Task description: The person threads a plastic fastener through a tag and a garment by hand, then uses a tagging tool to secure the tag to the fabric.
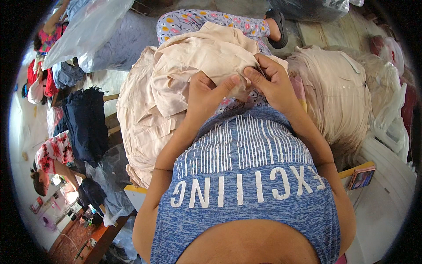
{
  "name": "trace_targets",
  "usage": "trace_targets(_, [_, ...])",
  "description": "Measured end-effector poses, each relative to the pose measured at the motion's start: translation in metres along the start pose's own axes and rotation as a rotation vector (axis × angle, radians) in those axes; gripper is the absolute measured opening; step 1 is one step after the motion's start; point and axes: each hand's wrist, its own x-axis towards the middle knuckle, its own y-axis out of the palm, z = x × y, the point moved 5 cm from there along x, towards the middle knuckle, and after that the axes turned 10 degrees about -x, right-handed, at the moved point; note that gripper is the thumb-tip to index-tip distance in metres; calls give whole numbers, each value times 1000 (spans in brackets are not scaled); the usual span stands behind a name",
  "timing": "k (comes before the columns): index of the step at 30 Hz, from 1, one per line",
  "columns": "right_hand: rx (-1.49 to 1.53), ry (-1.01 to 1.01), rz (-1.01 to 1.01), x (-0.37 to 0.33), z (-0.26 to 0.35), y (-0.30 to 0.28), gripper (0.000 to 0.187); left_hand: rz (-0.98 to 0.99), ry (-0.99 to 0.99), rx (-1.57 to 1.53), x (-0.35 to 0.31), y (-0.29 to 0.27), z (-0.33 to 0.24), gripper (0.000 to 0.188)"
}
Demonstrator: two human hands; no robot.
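Observation:
A crumpled cream cloth lies bunched across my lap, over my floral trousers. My right hand pinches its near edge between thumb and fingers. Close beside it, my left hand grips the same cloth, thumb on top and pointing toward the right hand, its other fingers folded and partly hidden. Whether the cloth is a finished garment I cannot tell. A large heap of the same cream fabric rests against my left side.
On my right stands another stack of cream fabric, partly wrapped in clear plastic. A phone-like device lies on the yellow-edged chair arm. Plastic-covered bluish bundles fill the far left. Dark cloth hangs at left, near other people working.

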Motion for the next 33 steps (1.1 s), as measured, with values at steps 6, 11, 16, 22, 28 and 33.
trace_targets(6, [-330, -128, -41, 2, 9, -8, 17, 110, -48, 299, 1, -6, 1, 18])
trace_targets(11, [-309, -158, -131, 9, 4, -8, 18, 117, -152, 360, 1, -4, 2, 22])
trace_targets(16, [112, -82, -76, -2, 13, -2, 31, 31, 63, -90, 3, 6, -6, 15])
trace_targets(22, [-242, -115, -12, -13, 26, 6, 19, 35, 151, -14, 1, 7, -9, 14])
trace_targets(28, [-326, -149, -53, -11, 27, 6, 15, 20, 198, 60, 0, 9, -10, 14])
trace_targets(33, [-349, -161, -72, -11, 24, 6, 15, 26, 235, 166, -1, 9, -11, 13])
